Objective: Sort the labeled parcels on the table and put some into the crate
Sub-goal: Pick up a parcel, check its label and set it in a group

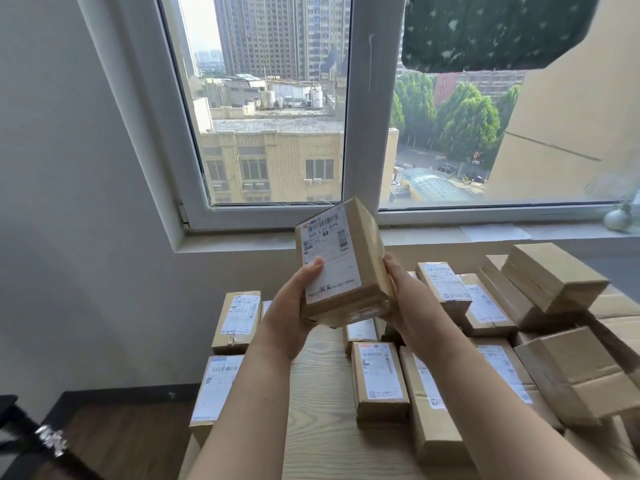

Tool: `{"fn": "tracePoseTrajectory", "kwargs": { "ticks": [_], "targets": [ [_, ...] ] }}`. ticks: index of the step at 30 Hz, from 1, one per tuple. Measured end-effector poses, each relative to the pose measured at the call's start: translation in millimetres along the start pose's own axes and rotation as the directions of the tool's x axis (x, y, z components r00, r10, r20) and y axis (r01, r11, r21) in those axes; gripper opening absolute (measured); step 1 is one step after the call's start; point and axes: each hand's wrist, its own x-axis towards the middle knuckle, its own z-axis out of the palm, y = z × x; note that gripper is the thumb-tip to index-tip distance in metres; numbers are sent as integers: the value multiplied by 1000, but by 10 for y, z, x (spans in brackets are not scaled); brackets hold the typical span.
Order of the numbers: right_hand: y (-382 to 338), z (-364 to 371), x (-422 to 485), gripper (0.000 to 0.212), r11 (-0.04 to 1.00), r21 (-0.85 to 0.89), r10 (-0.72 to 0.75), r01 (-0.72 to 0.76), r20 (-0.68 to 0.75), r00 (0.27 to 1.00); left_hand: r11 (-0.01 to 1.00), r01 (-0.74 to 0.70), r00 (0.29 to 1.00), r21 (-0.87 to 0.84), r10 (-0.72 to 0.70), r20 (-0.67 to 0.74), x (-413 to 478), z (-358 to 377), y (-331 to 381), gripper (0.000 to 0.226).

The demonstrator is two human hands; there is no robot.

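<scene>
I hold a brown cardboard parcel (341,263) up in front of the window, its white shipping label facing me. My left hand (292,308) grips its lower left side, thumb lying on the label. My right hand (403,299) grips its right side from underneath. Below it, a light wooden table (323,410) carries several more labeled parcels: two on the left (237,322), (216,388), one in the middle (379,379), and a pile on the right (485,306). No crate is in view.
A large window and its sill (346,237) run behind the table. Unlabeled brown boxes (554,275) are stacked at the right. A big cardboard sheet (571,116) leans at the upper right. Dark wooden floor (121,434) lies to the left of the table.
</scene>
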Motion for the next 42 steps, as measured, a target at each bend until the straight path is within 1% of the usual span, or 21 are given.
{"fn": "tracePoseTrajectory", "kwargs": {
  "ticks": [2, 4, 6, 7, 8, 10, 11, 13, 14, 16, 18, 20, 21, 26, 32, 34, 36, 37, 39, 40, 42],
  "targets": [
    [-47, -2, -15, 39, 999, -17, -44, 44, -25, 999, 996, -11, 999, 83, 14, -37, 34, 3, -6, 40],
    [-85, 6, -42, 33, 985, -112, -136, 129, -59, 989, 982, -40, 993, 183, 60, -106, 87, -14, -1, 40],
    [-77, 13, -57, 30, 961, -199, -208, 194, -52, 977, 969, -49, 982, 243, 91, -165, 105, 10, 25, 39],
    [-67, 24, -64, 30, 952, -220, -223, 210, -35, 974, 965, -48, 982, 258, 93, -164, 93, 39, 36, 41],
    [-57, 38, -70, 31, 947, -232, -233, 223, -21, 972, 958, -47, 985, 282, 92, -148, 80, 75, 45, 51],
    [-42, 62, -78, 32, 940, -245, -246, 236, -10, 969, 942, -52, 992, 332, 87, -94, 62, 146, 49, 81],
    [-35, 66, -80, 33, 940, -244, -247, 238, -7, 969, 938, -58, 993, 341, 90, -80, 55, 172, 43, 91],
    [-39, 58, -74, 37, 945, -223, -243, 238, 5, 970, 937, -65, 993, 343, 94, -68, 56, 187, 27, 98],
    [-41, 36, -61, 42, 954, -197, -227, 227, 20, 974, 938, -62, 994, 340, 89, -65, 70, 181, 17, 95],
    [-58, -11, -42, 52, 975, -138, -164, 175, 88, 983, 938, -76, 994, 339, 97, -46, 73, 179, 21, 69],
    [-68, -53, -38, 51, 986, -106, -107, 129, 194, 975, 937, -90, 994, 337, 105, -26, 67, 187, 12, 54],
    [-47, -71, -34, 48, 987, -103, -94, 125, 265, 960, 944, -107, 993, 312, 115, -8, 65, 184, 0, 55],
    [-31, -73, -29, 49, 986, -99, -104, 135, 275, 956, 948, -112, 993, 298, 118, -1, 65, 178, -3, 57],
    [7, -77, -17, 45, 984, -70, -143, 165, 250, 958, 952, -113, 993, 285, 120, -9, 66, 172, -7, 58],
    [6, -76, -64, 34, 983, -87, -142, 164, 220, 965, 954, -102, 994, 284, 110, -13, 76, 131, -30, 74],
    [9, -65, -80, 36, 979, -108, -146, 173, 222, 964, 954, -101, 994, 283, 105, 1, 80, 116, -39, 70],
    [14, -59, -95, 44, 976, -124, -143, 177, 243, 959, 962, -92, 996, 259, 93, 6, 78, 103, -41, 67],
    [17, -53, -96, 49, 977, -131, -135, 169, 237, 962, 969, -86, 996, 231, 87, 5, 79, 91, -37, 66],
    [24, -57, -70, 61, 987, -120, -92, 110, 149, 985, 987, -68, 998, 144, 69, 3, 63, 71, -27, 63],
    [33, -61, -57, 63, 993, -104, -53, 63, 95, 994, 994, -55, 998, 90, 55, 7, 43, 61, -23, 62],
    [31, -52, -56, 60, 996, -94, 15, -10, 55, 998, 999, -28, 999, 24, 27, 46, 9, 65, -7, 59]
  ]
}}
